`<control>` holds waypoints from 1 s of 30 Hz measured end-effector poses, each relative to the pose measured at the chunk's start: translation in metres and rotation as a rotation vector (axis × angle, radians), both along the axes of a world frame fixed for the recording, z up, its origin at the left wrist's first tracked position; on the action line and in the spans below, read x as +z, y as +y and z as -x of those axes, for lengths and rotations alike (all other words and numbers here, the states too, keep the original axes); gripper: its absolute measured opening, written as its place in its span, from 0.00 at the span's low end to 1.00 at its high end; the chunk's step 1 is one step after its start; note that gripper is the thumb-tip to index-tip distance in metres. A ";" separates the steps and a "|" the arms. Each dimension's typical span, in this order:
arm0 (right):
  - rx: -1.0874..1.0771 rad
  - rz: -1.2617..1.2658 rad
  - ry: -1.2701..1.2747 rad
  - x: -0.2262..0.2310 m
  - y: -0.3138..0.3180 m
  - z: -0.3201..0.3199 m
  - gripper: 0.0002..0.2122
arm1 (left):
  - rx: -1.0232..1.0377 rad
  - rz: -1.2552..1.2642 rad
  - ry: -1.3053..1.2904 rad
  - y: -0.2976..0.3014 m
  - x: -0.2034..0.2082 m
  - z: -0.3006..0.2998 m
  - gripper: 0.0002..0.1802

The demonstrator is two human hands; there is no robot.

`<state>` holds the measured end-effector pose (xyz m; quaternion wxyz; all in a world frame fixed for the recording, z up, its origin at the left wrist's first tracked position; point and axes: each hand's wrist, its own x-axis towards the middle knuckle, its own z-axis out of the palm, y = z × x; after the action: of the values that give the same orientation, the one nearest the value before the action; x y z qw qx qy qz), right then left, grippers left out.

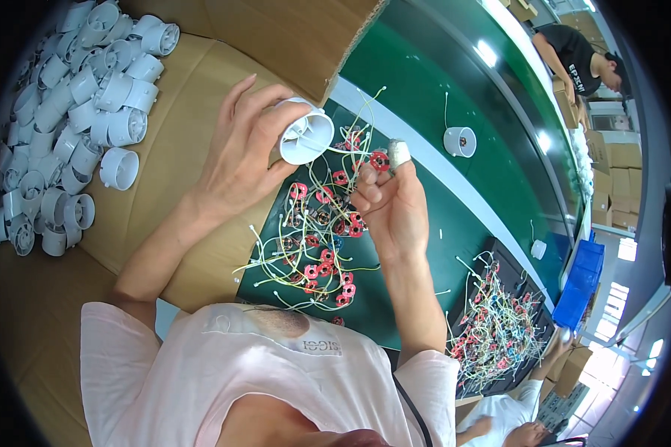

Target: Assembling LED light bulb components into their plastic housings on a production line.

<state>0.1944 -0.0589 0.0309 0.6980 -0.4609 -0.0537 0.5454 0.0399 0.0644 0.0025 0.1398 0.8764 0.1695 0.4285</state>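
My left hand [235, 153] grips a white plastic cylindrical housing [306, 138], its open end with inner ribs facing right. Close to it, my right hand [397, 212] pinches a small red ring-shaped part with wires [379, 161] between thumb and fingers; a white wrap [399, 153] covers the thumb tip. A pale wire runs from the red part toward the housing's mouth; whether it enters cannot be seen. Under both hands, several red wired parts [326, 255] lie tangled on the green table [373, 287].
At left, a cardboard box [183, 112] holds a heap of white housings [71, 112]. A black tray [476, 298] of wired parts lies at right. Beyond, a green conveyor [425, 82] carries housings [460, 141]. A blue bin [580, 277] and two people [574, 59] are farther off.
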 end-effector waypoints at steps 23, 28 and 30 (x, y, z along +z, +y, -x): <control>0.252 -0.114 -1.318 0.025 0.021 0.009 0.12 | -0.154 0.426 0.030 -0.002 0.026 0.001 0.35; 0.260 -0.239 -1.550 0.033 0.027 0.001 0.12 | -0.124 0.475 0.025 -0.001 0.033 0.002 0.33; 0.246 -0.316 -1.763 0.036 0.029 -0.001 0.14 | -0.124 0.459 0.017 0.001 0.038 0.002 0.33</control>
<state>0.1957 -0.0301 0.0665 0.3956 -0.6014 -0.6921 0.0516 0.0376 0.0650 0.0403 0.3600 0.8339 0.2093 0.3622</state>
